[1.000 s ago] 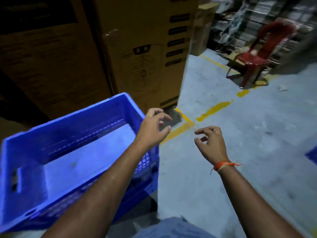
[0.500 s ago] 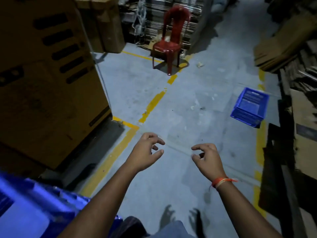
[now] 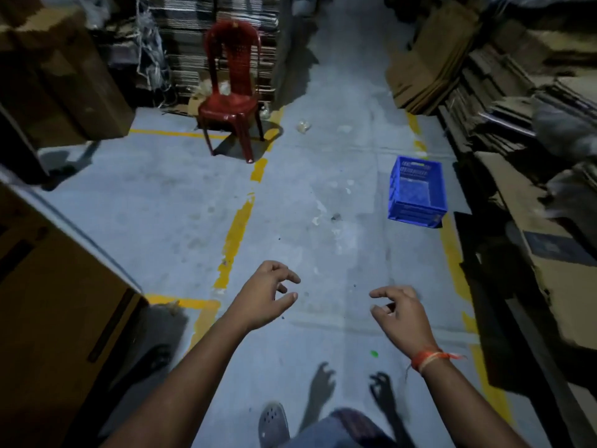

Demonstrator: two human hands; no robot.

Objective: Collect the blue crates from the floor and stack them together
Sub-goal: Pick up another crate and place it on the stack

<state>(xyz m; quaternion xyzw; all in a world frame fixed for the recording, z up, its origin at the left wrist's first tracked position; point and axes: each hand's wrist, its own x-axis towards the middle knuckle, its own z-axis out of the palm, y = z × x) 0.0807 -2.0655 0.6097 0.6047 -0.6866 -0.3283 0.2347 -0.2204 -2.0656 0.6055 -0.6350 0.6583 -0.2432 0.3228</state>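
One blue crate [image 3: 417,192] lies on the grey floor at the right, open side up, close to a yellow line. It is well ahead of both hands. My left hand [image 3: 266,294] hovers in mid-air at the centre with loosely curled fingers and holds nothing. My right hand [image 3: 399,310], with an orange thread on its wrist, hangs beside it in the same loose pose, empty. Neither hand touches the crate.
A red plastic chair [image 3: 231,92] stands ahead at the centre left. Large cardboard boxes [image 3: 58,318] line the left side. Stacks of flattened cardboard [image 3: 517,124] fill the right. Yellow lines [image 3: 235,234] mark the floor. My foot in a grey clog [image 3: 273,423] shows at the bottom.
The view has swung right, away from the blue crate that was beside my left arm; that crate has left the frame. The crate on the floor now lies further ahead at the right. Both hands stay empty.
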